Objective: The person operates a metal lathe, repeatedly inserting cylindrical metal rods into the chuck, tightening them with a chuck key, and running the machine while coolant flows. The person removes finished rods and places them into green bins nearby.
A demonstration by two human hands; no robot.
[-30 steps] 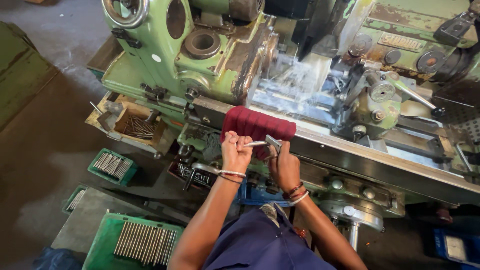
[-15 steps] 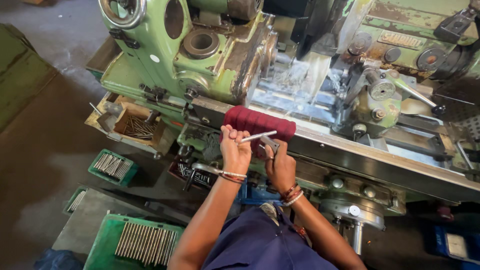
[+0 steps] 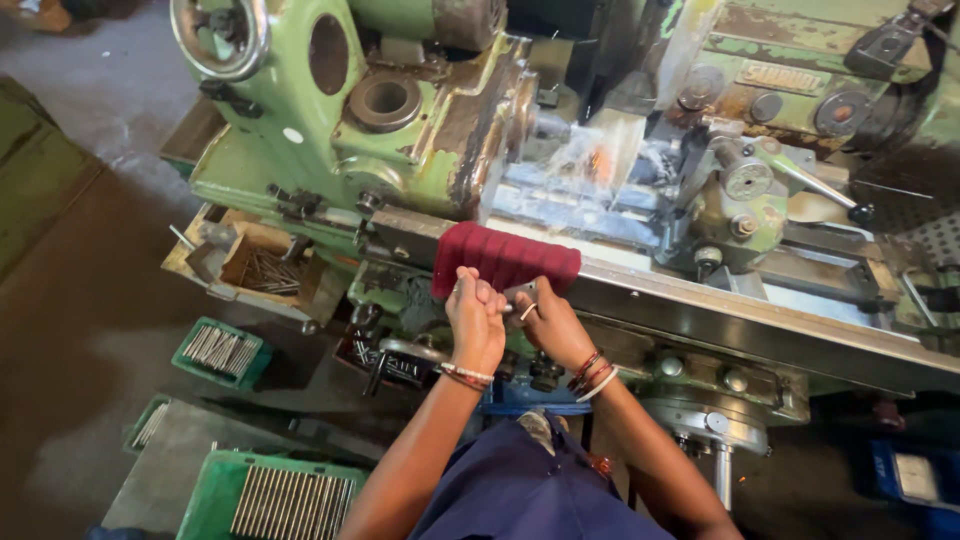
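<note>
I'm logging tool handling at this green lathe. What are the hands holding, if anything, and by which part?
The left hand and right hand close together on a thin metal rod; only a short bit shows between them, so the exact grip point cannot be told.

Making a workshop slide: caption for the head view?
Both hands, left hand and right hand, meet below a maroon cloth on a green lathe.

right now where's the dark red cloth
In the head view the dark red cloth lies draped over the green machine's front rail, centre frame, just above both hands.
</note>
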